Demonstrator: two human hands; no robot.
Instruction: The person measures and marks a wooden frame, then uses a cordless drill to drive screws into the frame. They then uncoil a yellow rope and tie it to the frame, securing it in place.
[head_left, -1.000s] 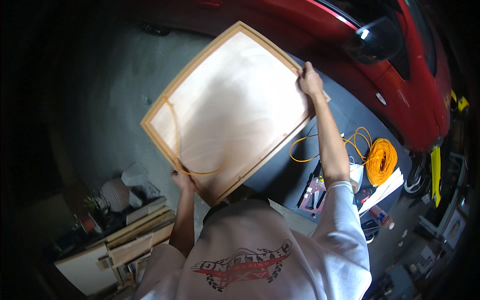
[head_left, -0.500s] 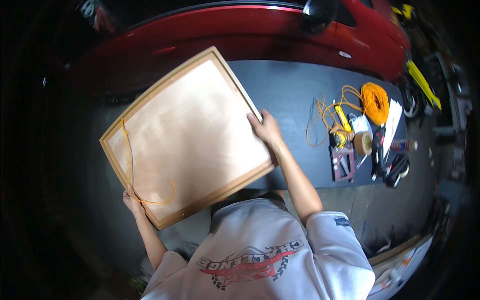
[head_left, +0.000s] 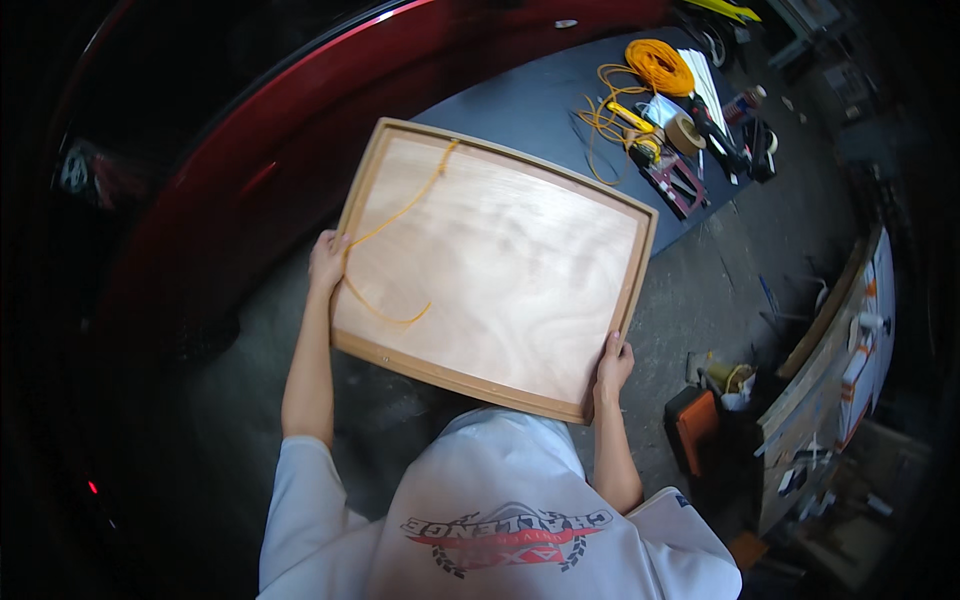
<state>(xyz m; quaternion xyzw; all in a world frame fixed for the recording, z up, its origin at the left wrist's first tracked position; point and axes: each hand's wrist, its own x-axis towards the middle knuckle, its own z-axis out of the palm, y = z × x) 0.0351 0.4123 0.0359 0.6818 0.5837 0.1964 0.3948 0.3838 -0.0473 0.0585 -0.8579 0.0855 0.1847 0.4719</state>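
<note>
I hold a shallow wooden frame (head_left: 484,408) with a pale plywood panel (head_left: 500,260) set inside it. A thin orange cord (head_left: 408,208) comes from its far rim, runs to the left side by my hand, and its loose end curls over the panel. My left hand (head_left: 328,258) is closed around the left rim, thumb on the inner side. Lower down, my right hand (head_left: 612,368) grips the right rim near the near corner. The fingers beneath the frame are hidden.
Beyond the frame is a dark table (head_left: 520,105), bearing an orange cord coil (head_left: 658,66), a tape roll (head_left: 684,134), a yellow cutter (head_left: 630,116), a staple gun (head_left: 676,188) and a black power tool (head_left: 716,136). A red car (head_left: 330,110) stands alongside. Boards (head_left: 815,380) lean at right.
The frame has swung clockwise and moved right, away from over the table. My right hand has slid from the upper right side to near the lower right corner. The view has turned too.
</note>
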